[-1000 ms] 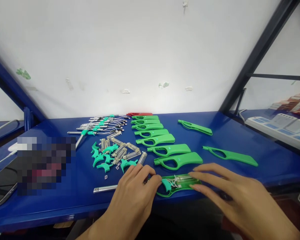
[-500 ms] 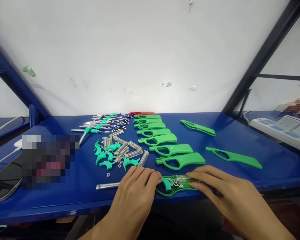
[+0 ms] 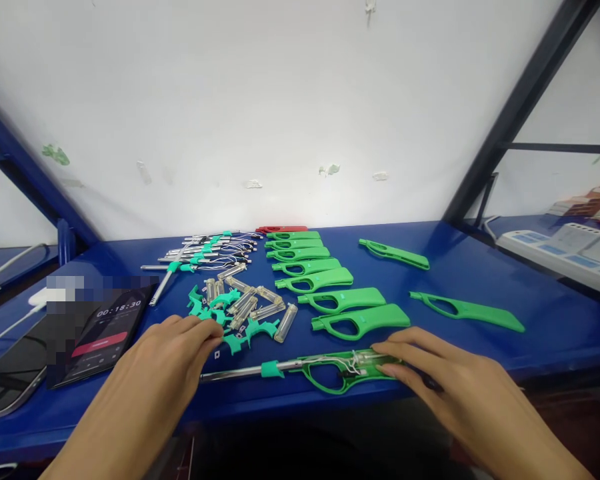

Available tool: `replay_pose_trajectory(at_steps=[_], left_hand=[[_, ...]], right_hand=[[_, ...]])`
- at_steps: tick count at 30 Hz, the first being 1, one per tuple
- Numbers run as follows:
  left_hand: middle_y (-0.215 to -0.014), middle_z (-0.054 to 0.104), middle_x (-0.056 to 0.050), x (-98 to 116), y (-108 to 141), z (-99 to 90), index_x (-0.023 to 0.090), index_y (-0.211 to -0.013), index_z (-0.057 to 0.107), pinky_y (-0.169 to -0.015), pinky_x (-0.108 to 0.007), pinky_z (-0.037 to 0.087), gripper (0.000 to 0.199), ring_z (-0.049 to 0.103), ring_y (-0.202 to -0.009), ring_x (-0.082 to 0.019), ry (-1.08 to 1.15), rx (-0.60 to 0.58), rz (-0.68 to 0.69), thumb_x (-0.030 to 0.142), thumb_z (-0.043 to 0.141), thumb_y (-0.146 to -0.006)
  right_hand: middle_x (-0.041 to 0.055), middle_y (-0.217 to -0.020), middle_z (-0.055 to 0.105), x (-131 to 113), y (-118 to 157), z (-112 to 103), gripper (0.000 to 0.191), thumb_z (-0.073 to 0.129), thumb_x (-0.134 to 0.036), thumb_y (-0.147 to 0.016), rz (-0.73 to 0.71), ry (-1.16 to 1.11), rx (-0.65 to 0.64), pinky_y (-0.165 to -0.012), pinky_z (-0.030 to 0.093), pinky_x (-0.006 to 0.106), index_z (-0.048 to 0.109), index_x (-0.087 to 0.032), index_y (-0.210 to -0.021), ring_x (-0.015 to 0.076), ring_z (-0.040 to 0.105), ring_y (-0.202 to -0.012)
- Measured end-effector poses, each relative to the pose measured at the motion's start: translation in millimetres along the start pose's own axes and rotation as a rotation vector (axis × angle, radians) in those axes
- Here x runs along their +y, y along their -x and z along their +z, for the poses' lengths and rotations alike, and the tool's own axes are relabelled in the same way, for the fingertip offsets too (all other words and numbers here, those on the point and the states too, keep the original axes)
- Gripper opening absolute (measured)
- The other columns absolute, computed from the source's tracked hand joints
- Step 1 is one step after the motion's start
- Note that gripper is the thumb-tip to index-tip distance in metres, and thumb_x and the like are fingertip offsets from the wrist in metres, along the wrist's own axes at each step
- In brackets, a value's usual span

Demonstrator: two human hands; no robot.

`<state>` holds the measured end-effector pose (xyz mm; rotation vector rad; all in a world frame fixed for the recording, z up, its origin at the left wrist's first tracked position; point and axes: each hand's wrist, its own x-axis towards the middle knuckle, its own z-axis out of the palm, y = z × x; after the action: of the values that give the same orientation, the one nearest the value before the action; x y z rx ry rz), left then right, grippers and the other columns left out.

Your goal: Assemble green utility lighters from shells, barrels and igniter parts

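Note:
My right hand [image 3: 430, 367] grips the right end of an open green lighter shell half [image 3: 325, 385], fingers over the clear fuel tank [image 3: 367, 363] inside it. White wires lie in the shell beside the tank. A metal lighter tube [image 3: 230, 373] with a teal collar [image 3: 271, 369] extends left from the shell. My left hand [image 3: 180, 347] is at the pile of teal triggers, thumb and fingers pinched at the end of one teal trigger [image 3: 235, 343]. Other triggers [image 3: 223, 300] lie partly behind the fingers. Several loose clear tanks [image 3: 286, 323] lie beside them.
Several green lighter shells [image 3: 363, 321] lie in a column behind the work, a red one [image 3: 283, 229] at the back. Two more green shells [image 3: 467, 312] are at right. Wired metal tubes [image 3: 205, 250] are heaped back left. A phone [image 3: 105, 327] lies at left, near the blue table's edge.
My left hand has moved left from the shell to the trigger pile. The trigger seen in the shell is gone from there, and the tube's collar now shows. My right hand stays in place.

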<state>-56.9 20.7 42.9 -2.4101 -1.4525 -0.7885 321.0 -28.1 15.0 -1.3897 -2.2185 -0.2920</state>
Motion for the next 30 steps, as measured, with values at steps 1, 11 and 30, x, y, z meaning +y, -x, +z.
replay_pose_trajectory(at_steps=[1,11,30], left_hand=[[-0.082,0.076,-0.001,1,1,-0.3,0.027,-0.079,0.07,-0.064,-0.037,0.05,0.034,0.069,-0.067,-0.024,-0.03,-0.021,0.027,0.029,0.047,-0.104],[-0.097,0.072,-0.001,69,-10,16.1,0.024,-0.11,0.068,-0.087,-0.035,0.055,0.019,0.069,-0.086,-0.019,0.232,0.037,0.206,0.02,0.049,-0.111],[-0.101,0.066,-0.004,108,-20,66.6,0.021,-0.117,0.063,-0.066,-0.036,0.056,0.025,0.067,-0.081,-0.022,0.343,-0.088,0.35,0.005,0.049,-0.106]], right_hand=[[0.0009,-0.107,0.082,0,0,0,0.047,0.037,-0.046,-0.116,-0.003,0.005,-0.001,-0.047,0.059,0.025,0.081,-0.031,-0.111,0.0136,0.074,-0.052],[-0.0007,-0.105,0.078,-2,3,2,0.039,0.038,-0.043,-0.116,0.005,0.047,-0.027,-0.047,0.053,0.026,0.074,-0.029,-0.108,0.0131,0.073,-0.054],[0.0031,-0.127,0.073,0,16,-5,0.059,0.047,-0.008,-0.104,-0.074,0.029,-0.001,-0.07,0.061,0.028,0.055,-0.037,-0.155,0.0155,0.077,-0.083]])
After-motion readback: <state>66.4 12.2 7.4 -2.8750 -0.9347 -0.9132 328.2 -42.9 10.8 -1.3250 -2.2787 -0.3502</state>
